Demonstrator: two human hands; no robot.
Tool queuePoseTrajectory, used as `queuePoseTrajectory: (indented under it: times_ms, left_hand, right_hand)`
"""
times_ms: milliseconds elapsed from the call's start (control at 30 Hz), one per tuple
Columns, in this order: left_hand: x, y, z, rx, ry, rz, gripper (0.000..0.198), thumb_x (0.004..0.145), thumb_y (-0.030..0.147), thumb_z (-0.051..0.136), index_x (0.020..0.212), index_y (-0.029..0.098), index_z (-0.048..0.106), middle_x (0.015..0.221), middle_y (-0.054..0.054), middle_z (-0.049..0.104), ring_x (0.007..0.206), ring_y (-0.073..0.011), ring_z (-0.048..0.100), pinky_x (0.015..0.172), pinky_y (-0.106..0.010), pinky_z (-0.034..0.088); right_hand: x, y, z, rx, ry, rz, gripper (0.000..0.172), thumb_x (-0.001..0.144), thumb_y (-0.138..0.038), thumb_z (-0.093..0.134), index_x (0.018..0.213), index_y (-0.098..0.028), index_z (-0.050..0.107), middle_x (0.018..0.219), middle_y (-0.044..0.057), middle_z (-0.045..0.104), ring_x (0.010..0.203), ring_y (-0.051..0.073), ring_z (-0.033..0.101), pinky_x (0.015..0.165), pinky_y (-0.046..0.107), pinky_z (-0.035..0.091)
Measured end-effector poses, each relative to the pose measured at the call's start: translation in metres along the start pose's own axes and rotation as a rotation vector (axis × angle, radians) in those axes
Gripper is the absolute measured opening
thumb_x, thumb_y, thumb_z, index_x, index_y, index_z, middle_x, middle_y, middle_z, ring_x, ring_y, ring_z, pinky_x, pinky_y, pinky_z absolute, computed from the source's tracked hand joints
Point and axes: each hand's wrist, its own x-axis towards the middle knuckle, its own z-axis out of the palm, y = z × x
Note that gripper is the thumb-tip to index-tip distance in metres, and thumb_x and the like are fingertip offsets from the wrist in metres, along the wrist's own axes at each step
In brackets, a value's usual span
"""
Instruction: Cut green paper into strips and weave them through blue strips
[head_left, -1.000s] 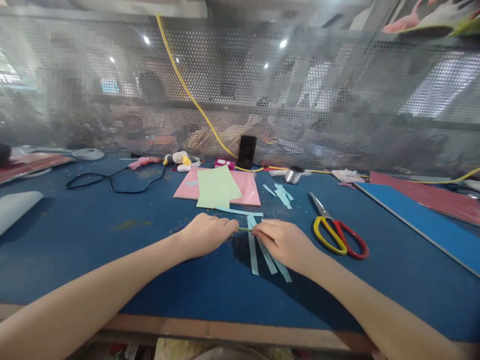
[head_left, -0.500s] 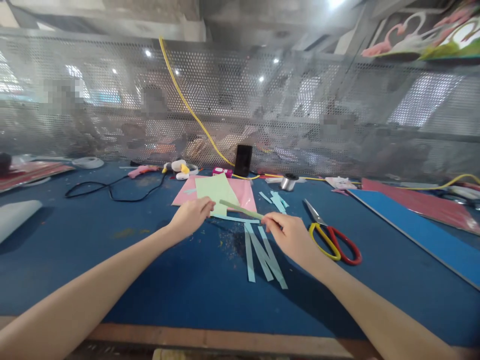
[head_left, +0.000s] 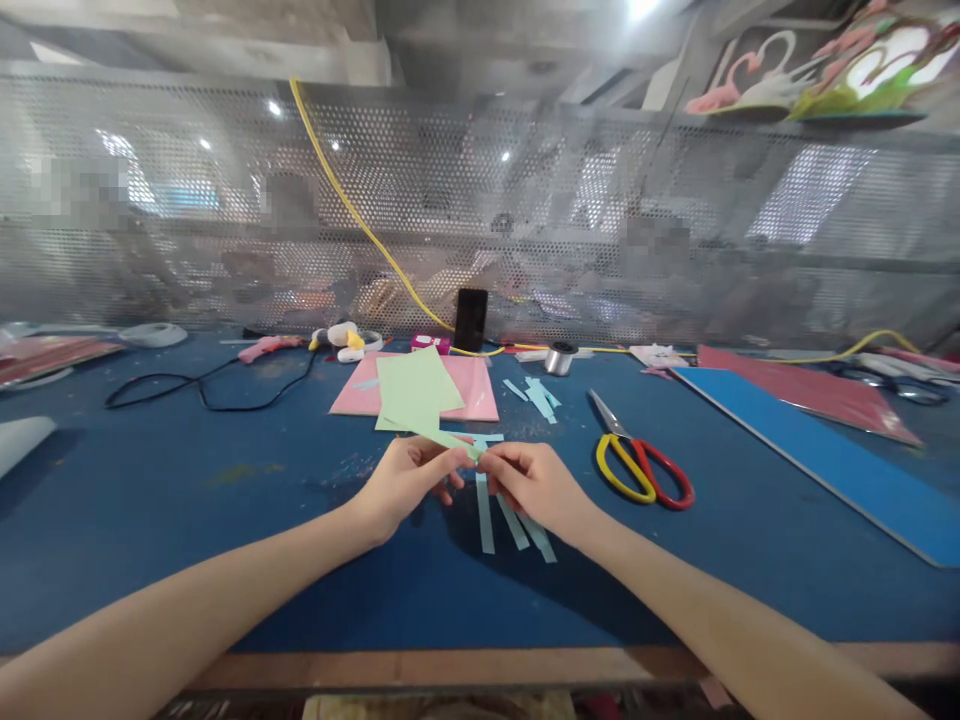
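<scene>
Take your meeting fingertips as the centre of the clock, twelve pointing away from you. Half a second ago your right hand alone held the green strip (head_left: pixel 429 431), with your left fingers clear of it; now your left hand (head_left: pixel 412 482) is on it too, thumb pressed along it, while your right hand (head_left: pixel 536 485) pinches the end at the centre. For the work in hand, that means the strip is steadied from both sides, with its handled end right between your fingers. Its free length points out to ten o'clock, in front of the near edge of the green sheets (head_left: pixel 412 385), which lie on the pink sheet (head_left: pixel 476 385) at eleven. Your fingertips cover the pinched end, so whether it is folded or flat is hard to tell. Below your hands, blue strips (head_left: pixel 486 520) fan across the bench (head_left: pixel 360 600) from six to five o'clock. Short blue pieces (head_left: pixel 541 402) lie near one o'clock, the spool (head_left: pixel 560 358) beyond them, and the scissors (head_left: pixel 643 466) rest untouched at three.
</scene>
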Motion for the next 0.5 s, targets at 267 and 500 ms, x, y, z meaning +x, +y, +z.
queuePoseTrajectory:
  times_ms: [267, 500]
  left_hand:
    - [0.0042, -0.0080, -0.0069, 0.010, -0.044, -0.003, 0.050, 0.079, 0.053, 0.072, 0.105, 0.011, 0.073, 0.065, -0.002, 0.063, 0.058, -0.0117, 0.056, 0.052, -0.023, 0.050]
    - [0.0034, -0.0071, -0.0065, 0.008, -0.038, 0.024, 0.054, 0.076, 0.056, 0.073, 0.105, 0.011, 0.073, 0.064, -0.001, 0.061, 0.056, -0.0114, 0.054, 0.053, -0.025, 0.049]
  right_hand:
    - [0.0010, 0.0045, 0.0060, 0.269, -0.117, 0.159, 0.039, 0.085, -0.055, 0.061, 0.079, -0.017, 0.063, 0.060, -0.001, 0.059, 0.040, 0.007, 0.045, 0.034, 0.018, 0.032]
    - [-0.0009, 0.0017, 0.0084, 0.395, -0.159, 0.209, 0.042, 0.083, -0.057, 0.064, 0.080, -0.016, 0.063, 0.059, -0.002, 0.059, 0.039, 0.005, 0.044, 0.033, 0.016, 0.032]
